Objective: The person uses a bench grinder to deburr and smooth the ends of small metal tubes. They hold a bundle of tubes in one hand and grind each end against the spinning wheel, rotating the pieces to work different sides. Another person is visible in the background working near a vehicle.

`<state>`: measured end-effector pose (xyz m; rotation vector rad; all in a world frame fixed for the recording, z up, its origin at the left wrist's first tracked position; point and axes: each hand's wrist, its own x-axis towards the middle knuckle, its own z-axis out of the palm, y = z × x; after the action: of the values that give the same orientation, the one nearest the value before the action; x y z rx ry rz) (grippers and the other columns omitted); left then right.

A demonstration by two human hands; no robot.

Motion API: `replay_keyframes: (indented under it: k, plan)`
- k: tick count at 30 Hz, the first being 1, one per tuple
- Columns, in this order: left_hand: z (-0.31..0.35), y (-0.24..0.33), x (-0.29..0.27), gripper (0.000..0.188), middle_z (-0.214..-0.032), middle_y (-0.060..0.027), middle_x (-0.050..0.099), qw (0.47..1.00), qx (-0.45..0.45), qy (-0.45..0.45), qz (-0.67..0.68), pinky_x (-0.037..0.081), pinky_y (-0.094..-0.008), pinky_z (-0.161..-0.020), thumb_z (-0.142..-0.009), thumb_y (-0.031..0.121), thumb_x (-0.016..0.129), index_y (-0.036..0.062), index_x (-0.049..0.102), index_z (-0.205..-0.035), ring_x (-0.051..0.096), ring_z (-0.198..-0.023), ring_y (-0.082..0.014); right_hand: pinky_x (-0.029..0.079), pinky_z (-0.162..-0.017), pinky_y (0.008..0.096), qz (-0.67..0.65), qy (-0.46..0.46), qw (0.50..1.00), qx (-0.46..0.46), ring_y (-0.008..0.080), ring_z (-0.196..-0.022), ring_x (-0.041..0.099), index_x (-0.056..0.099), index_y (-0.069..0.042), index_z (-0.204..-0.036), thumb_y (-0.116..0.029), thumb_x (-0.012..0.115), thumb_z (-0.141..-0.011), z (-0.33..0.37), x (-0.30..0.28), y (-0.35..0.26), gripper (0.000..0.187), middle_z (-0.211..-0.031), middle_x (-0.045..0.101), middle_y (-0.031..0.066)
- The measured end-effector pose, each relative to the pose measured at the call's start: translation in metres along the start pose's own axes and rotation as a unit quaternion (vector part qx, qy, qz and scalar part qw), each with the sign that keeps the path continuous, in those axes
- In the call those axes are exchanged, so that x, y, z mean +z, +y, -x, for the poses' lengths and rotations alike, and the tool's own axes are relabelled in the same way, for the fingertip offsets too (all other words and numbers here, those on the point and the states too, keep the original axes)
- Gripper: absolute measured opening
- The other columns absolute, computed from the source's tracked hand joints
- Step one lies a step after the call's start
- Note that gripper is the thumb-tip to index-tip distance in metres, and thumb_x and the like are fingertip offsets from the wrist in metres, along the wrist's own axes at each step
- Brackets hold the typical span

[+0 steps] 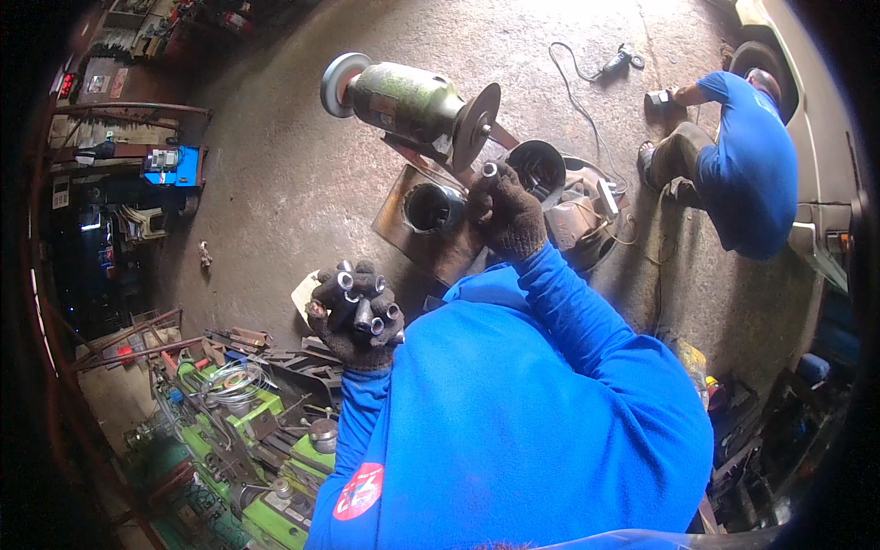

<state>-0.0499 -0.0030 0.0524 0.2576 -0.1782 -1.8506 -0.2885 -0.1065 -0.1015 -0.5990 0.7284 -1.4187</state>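
My right hand (510, 220), in a dark knit glove, pinches a short metal tube (489, 170) upright between thumb and fingers. It is just below the dark disc wheel (476, 126) of a green bench grinder (409, 99); a small gap seems to lie between tube and wheel. Lower and to the left, my gloved left hand (356, 341) is curled around several short metal tubes (364, 314), their open ends pointing different ways. The grinder's other wheel (344, 84) is pale, at its left end. Whether the wheels are spinning, I cannot tell.
Below the grinder stand an open metal can (429, 209) and a round dark container (537, 172). A green machine (247, 431) fills the lower left. To the right, a person in blue (747, 165) crouches beside a vehicle; a corded angle grinder (623, 60) lies on the floor.
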Motion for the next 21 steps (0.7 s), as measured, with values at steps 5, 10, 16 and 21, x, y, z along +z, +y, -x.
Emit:
replay_keyframes:
  k: [5,10,16,21]
  plan:
    - [-0.001,0.000,0.004,0.059,-0.133,-0.0031,0.072,1.000,-0.017,0.004,0.002,0.057,-0.0309,-0.056,-0.097,0.042,0.073,0.0112,0.058,-0.145,0.070,-0.095,-0.0180,0.054,-0.081,0.0267,-0.429,-0.104,0.889,0.118,0.0142,-0.092,0.063,0.066,-0.003,-0.126,0.004,0.065,-0.098,0.003,-0.006,-0.009,0.029,-0.110,0.065,0.0059]
    - [-0.001,-0.005,0.006,0.062,-0.134,-0.0045,0.072,1.000,0.000,0.002,-0.005,0.057,-0.0299,-0.054,-0.097,0.041,0.073,0.0081,0.057,-0.147,0.071,-0.091,-0.0176,0.056,-0.082,0.0296,0.164,-0.009,0.986,-0.017,0.0179,-0.091,0.067,0.070,-0.007,-0.109,-0.001,0.068,-0.089,0.014,0.002,-0.027,0.020,-0.104,0.067,0.0046]
    - [0.002,-0.004,0.004,0.063,-0.140,-0.0072,0.068,1.000,0.006,0.022,-0.006,0.058,-0.0338,-0.058,-0.097,0.044,0.073,0.0155,0.056,-0.150,0.070,-0.097,-0.0232,0.058,-0.079,0.0328,0.079,-0.053,0.995,-0.021,0.0209,-0.090,0.071,0.069,-0.009,-0.119,-0.008,0.071,-0.091,0.010,-0.013,-0.015,0.028,-0.106,0.068,0.0062]
    - [0.007,-0.003,-0.014,0.069,-0.148,-0.0147,0.062,0.997,0.002,-0.019,0.070,0.061,-0.0409,-0.066,-0.097,0.050,0.074,0.0206,0.052,-0.155,0.065,-0.112,-0.0336,0.056,-0.067,0.0279,-0.404,-0.051,0.888,0.216,0.0146,-0.079,0.065,0.065,-0.011,-0.136,-0.016,0.072,-0.103,0.004,-0.020,-0.019,0.034,-0.100,0.065,0.0041]
